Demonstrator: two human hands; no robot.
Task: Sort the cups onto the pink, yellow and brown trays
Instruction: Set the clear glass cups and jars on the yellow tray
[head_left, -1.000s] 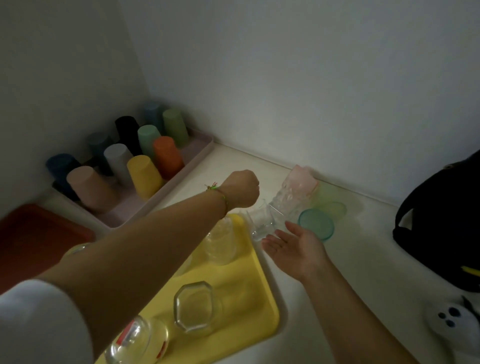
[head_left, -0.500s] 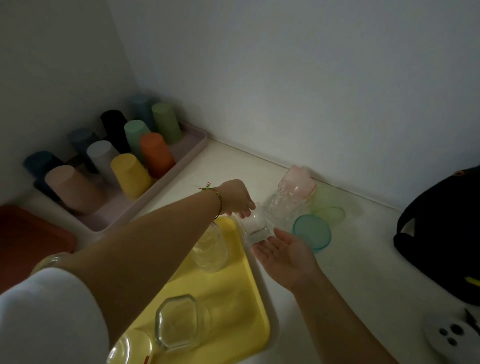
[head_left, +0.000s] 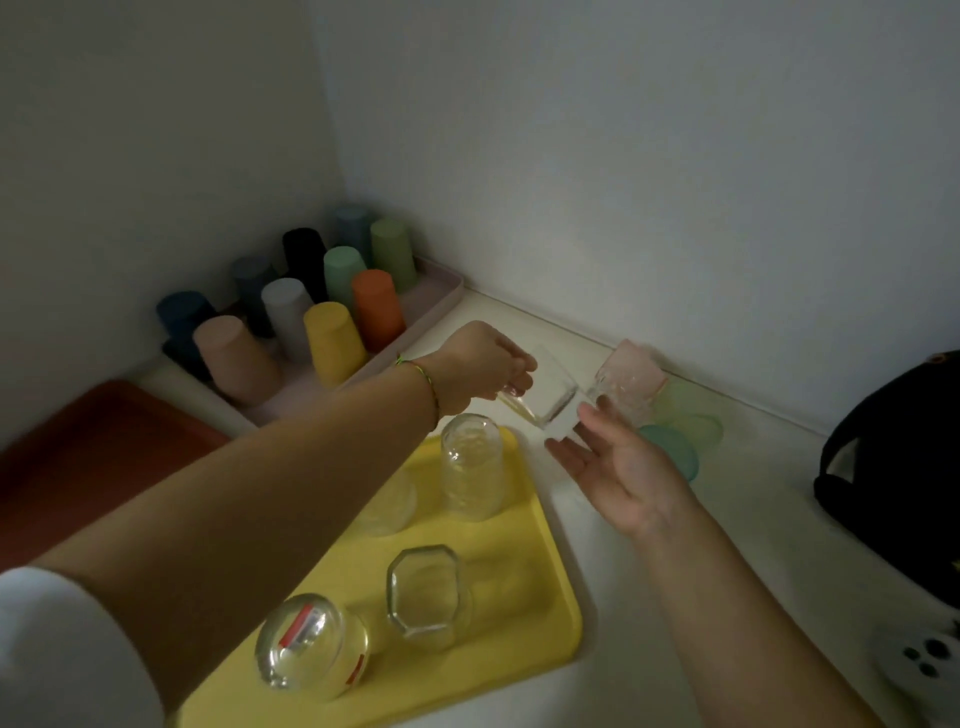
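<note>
Since 0.5 s ago the clear glass is up off the counter, tilted, pinched at its rim by left hand w/ right hand open palm-up just under it, beyond the yellow tray w/ upturned glasses, pink tray of coloured cups further back.

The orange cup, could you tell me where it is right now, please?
In the head view, upper left, the orange cup stands upside down on the pink tray, right of the yellow cup.
</note>
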